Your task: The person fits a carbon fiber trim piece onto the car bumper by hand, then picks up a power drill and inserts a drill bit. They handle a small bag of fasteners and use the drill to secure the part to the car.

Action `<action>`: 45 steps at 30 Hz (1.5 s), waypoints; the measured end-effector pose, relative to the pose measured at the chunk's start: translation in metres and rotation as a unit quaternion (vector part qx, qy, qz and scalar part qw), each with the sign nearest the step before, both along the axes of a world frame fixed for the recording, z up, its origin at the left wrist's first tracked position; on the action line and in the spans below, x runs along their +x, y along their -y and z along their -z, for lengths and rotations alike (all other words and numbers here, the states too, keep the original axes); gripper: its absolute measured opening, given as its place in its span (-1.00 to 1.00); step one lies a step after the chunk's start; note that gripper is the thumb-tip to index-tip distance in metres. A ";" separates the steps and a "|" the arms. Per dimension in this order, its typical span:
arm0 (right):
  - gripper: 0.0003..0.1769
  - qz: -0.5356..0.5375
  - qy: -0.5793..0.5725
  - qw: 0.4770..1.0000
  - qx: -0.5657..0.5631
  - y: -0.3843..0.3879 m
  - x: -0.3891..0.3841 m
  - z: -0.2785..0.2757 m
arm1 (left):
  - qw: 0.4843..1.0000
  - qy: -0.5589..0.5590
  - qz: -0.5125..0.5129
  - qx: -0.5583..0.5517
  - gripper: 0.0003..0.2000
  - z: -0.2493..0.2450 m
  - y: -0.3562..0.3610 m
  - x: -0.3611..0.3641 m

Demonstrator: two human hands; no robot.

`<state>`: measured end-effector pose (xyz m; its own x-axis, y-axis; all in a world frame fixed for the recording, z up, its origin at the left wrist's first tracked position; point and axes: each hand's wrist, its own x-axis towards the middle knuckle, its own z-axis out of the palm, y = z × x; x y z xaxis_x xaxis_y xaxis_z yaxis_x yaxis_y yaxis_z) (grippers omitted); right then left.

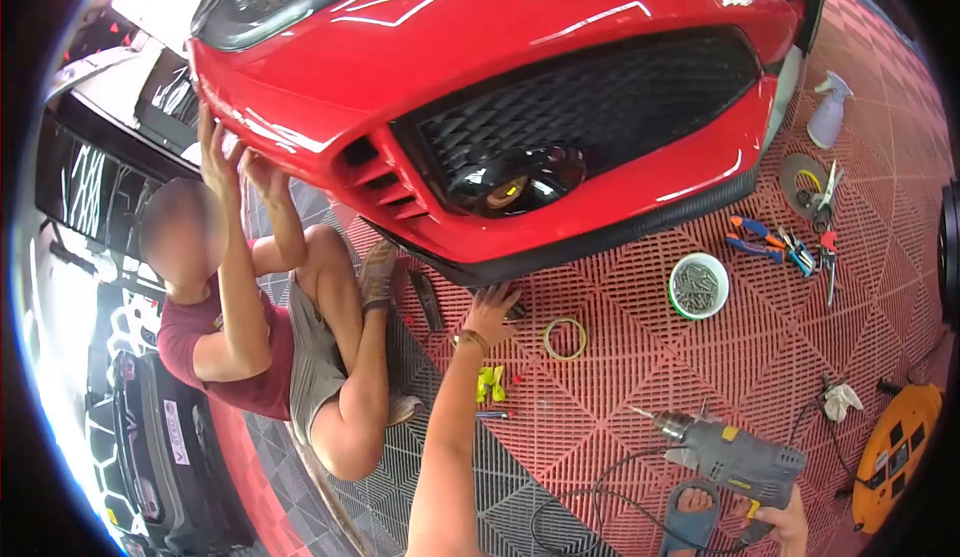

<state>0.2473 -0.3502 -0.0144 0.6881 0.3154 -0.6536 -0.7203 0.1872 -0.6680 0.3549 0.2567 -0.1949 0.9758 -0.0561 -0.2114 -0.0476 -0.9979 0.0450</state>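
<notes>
My right hand [788,525] grips the handle of a grey corded power drill [735,454], its bit pointing left. Low in front of the red car bumper [330,87], my left hand [490,317] reaches to the black lower lip [600,252]. Its fingers look spread, and a small dark object [516,310] lies beside them. What the fingertips touch is partly hidden. Nearby on the floor are a roll of tape [565,339] and some yellow-green scraps [491,384].
A co-worker [225,347] sits at left, both hands on the bumper's edge. On the red grid floor [620,387] are a white tub of screws [699,287], pliers [755,241], scissors [826,202], a spray bottle [828,110] and an orange cable reel [897,457]. The drill's cord [600,487] loops near my foot.
</notes>
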 end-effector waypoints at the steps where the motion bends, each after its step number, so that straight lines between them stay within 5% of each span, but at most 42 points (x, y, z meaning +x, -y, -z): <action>1: -0.32 0.010 -0.001 1.000 0.002 0.004 -0.003 0.001 | 0.999 0.025 0.024 -0.002 -0.32 0.004 -0.007 0.000; 8: -0.32 0.027 0.005 0.999 0.031 0.009 -0.014 0.011 | 0.984 -0.004 0.133 0.121 -0.47 -0.007 -0.013 -0.005; 14: -0.35 0.004 -0.021 0.999 0.037 0.000 -0.014 0.008 | 0.973 0.080 0.195 0.091 -0.52 -0.012 0.020 -0.031; 18: -0.37 -0.014 -0.022 0.999 0.033 0.002 -0.017 0.011 | 0.962 0.113 0.245 0.038 -0.52 -0.050 0.073 -0.039; 21: -0.33 0.018 -0.034 0.998 0.049 0.008 -0.027 0.002 | 0.970 0.153 0.066 -0.178 -0.50 -0.128 0.129 -0.059; 23: -0.26 0.064 -0.046 0.994 0.078 0.003 -0.033 -0.009 | 0.859 0.099 -0.155 -0.478 -0.56 -0.143 0.139 -0.086; 24: -0.26 0.057 -0.048 0.994 0.074 0.000 -0.030 -0.012 | 0.743 0.076 -0.260 -0.612 -0.59 -0.140 0.144 -0.099; 26: -0.24 -0.002 -0.027 1.000 0.013 -0.001 -0.019 -0.021 | 0.349 -0.045 -0.433 -0.830 -0.77 -0.116 0.162 -0.126; 28: -0.29 -0.036 -0.023 0.998 -0.040 -0.012 -0.008 -0.030 | 0.192 -0.185 -0.481 -0.835 -0.75 -0.087 0.180 -0.156; 30: -0.30 -0.108 0.010 0.993 -0.044 -0.019 0.002 -0.034 | 0.155 -0.224 -0.465 -0.843 -0.73 -0.060 0.205 -0.187; 33: -0.34 -0.187 0.019 0.980 -0.058 -0.028 0.010 -0.052 | 0.196 -0.158 -0.512 -0.821 -0.67 -0.049 0.241 -0.219; 36: -0.37 -0.234 0.036 0.968 -0.087 -0.049 0.017 -0.069 | 0.068 -0.143 -0.540 -0.826 -0.63 -0.066 0.273 -0.244; 38: -0.41 -0.270 0.038 0.956 -0.105 -0.055 0.024 -0.071 | 0.142 -0.159 -0.561 -0.800 -0.60 -0.061 0.286 -0.256; 40: -0.44 -0.294 0.031 0.942 -0.158 -0.072 0.029 -0.079 | 0.305 -0.102 -0.581 -0.748 -0.63 -0.065 0.291 -0.249; 41: -0.44 -0.294 0.033 0.942 -0.158 -0.073 0.030 -0.078 | 0.306 -0.100 -0.579 -0.749 -0.63 -0.058 0.290 -0.247; 43: -0.47 -0.349 0.072 0.915 -0.188 -0.073 0.034 -0.077 | 0.503 -0.062 -0.484 -0.714 -0.68 -0.031 0.285 -0.242; 45: -0.47 -0.354 0.099 0.907 -0.208 -0.080 0.036 -0.080 | 0.634 -0.101 -0.467 -0.608 -0.63 -0.016 0.276 -0.234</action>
